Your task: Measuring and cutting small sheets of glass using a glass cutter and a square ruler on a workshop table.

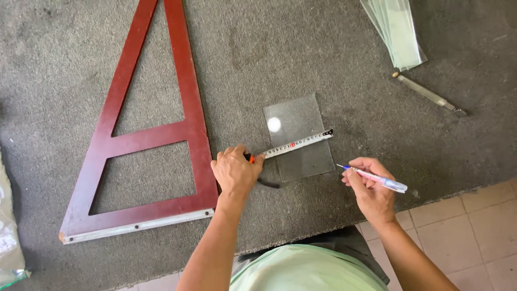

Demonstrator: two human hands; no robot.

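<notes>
A wide grey carpeted surface (301,48) is filling most of the view, and a strip of pale tiled floor (474,226) is showing at its lower right edge. On the left of the surface a large dark red wooden triangular frame (196,113) is lying flat, with a pale strip running along its bottom edge. At the top right a stack of narrow glass strips (396,29) is resting, and just below it a slim metal-handled tool (428,94) is lying at an angle. Near the middle a small rectangular glass pane (299,137) is lying flat on the surface. A tape measure (296,144) is stretching across the pane from left to right, its hooked end sitting at the pane's right edge. The left hand (235,171) is gripping the tape measure's body just left of the pane, fingers closed around it. The right hand (370,189) is hovering just right of the pane, fingers pinched on a pen (374,178) whose tip is pointing towards the glass.
</notes>
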